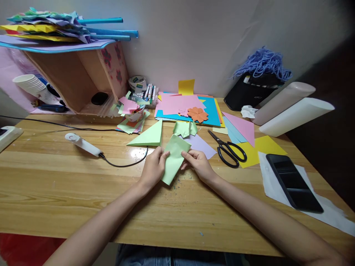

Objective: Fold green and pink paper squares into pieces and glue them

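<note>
Between my two hands is a light green sheet of paper, folded into a long rectangle and tilted over the wooden table. My left hand pinches its left edge, thumb on top. The right edge is gripped by my right hand, with the thumb on the face and the other fingers partly hidden behind. Just beyond lies a folded light green triangle. Next to it are a cut green paper piece and a lilac paper. Black-handled scissors rest to the right of my right hand.
Coloured sheets with an orange paper flower lie at the back. A white corded device is on the left. To the right are yellow paper, a phone and a white bottle. A cardboard box stands back left.
</note>
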`<control>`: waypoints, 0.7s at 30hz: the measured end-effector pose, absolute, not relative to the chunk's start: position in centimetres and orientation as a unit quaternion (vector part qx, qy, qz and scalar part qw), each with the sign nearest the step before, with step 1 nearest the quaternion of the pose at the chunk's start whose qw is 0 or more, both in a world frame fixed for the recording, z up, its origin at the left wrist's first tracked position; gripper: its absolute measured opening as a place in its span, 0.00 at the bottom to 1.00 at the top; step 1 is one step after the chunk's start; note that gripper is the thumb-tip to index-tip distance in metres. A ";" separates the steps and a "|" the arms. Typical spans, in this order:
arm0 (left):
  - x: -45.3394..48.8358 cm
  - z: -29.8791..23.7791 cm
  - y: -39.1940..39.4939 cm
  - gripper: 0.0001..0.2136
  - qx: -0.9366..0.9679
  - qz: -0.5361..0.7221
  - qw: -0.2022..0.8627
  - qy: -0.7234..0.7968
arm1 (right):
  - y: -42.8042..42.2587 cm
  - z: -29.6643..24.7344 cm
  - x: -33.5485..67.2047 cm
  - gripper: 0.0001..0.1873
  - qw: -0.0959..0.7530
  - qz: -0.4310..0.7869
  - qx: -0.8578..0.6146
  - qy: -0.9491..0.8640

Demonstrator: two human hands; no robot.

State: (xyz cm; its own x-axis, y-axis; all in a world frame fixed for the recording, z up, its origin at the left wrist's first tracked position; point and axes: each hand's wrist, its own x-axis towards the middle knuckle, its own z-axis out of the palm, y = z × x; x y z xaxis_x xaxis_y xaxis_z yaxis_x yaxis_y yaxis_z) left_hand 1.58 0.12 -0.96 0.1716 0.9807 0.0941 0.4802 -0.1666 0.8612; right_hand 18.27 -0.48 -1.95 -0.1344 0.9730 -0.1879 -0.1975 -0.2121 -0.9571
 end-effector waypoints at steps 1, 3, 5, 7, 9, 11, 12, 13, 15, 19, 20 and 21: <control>1.6 -1.0 0.1 0.11 0.678 0.350 0.355 0.540 | -0.4 -1.9 18.3 0.16 0.474 0.616 -0.467 -0.421; 1.5 -1.0 0.2 0.11 0.682 0.346 0.354 0.539 | -0.3 -1.9 18.4 0.14 0.484 0.603 -0.468 -0.427; 1.4 -1.0 0.2 0.11 0.686 0.343 0.354 0.536 | -0.2 -2.1 18.6 0.15 0.492 0.600 -0.462 -0.428; 1.3 -0.9 0.3 0.12 0.688 0.341 0.357 0.532 | -0.1 -2.4 18.7 0.17 0.500 0.600 -0.455 -0.427; 1.2 -0.9 0.4 0.12 0.688 0.340 0.360 0.530 | 0.0 -2.7 18.8 0.18 0.507 0.597 -0.450 -0.429; 1.2 -1.0 0.5 0.12 0.690 0.337 0.362 0.529 | 0.1 -3.0 18.9 0.20 0.507 0.594 -0.448 -0.435; 1.1 -1.0 0.5 0.13 0.691 0.333 0.363 0.529 | 0.1 -3.0 18.9 0.20 0.506 0.591 -0.448 -0.439; 1.1 -1.0 0.6 0.13 0.692 0.329 0.365 0.529 | 0.1 -3.1 18.9 0.21 0.505 0.589 -0.448 -0.444; 1.1 -1.0 0.7 0.13 0.691 0.322 0.372 0.530 | 0.1 -3.1 18.9 0.22 0.506 0.586 -0.448 -0.446; 0.9 -0.9 0.8 0.13 0.685 0.317 0.390 0.527 | 0.2 -2.9 19.0 0.23 0.505 0.583 -0.456 -0.444; 0.9 -0.9 0.9 0.13 0.684 0.315 0.394 0.526 | 0.2 -2.8 19.0 0.23 0.504 0.580 -0.458 -0.446; 0.8 -0.9 0.9 0.13 0.684 0.314 0.395 0.526 | 0.2 -2.8 19.0 0.23 0.503 0.578 -0.460 -0.449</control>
State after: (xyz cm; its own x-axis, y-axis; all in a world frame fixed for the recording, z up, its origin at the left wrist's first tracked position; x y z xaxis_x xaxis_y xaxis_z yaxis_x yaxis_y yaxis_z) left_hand 0.81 0.91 -0.91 0.2483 0.9686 0.0135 0.4719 -0.1331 0.8716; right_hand 19.03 0.23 -2.78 -0.0699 0.9944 -0.0798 -0.1685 -0.0906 -0.9815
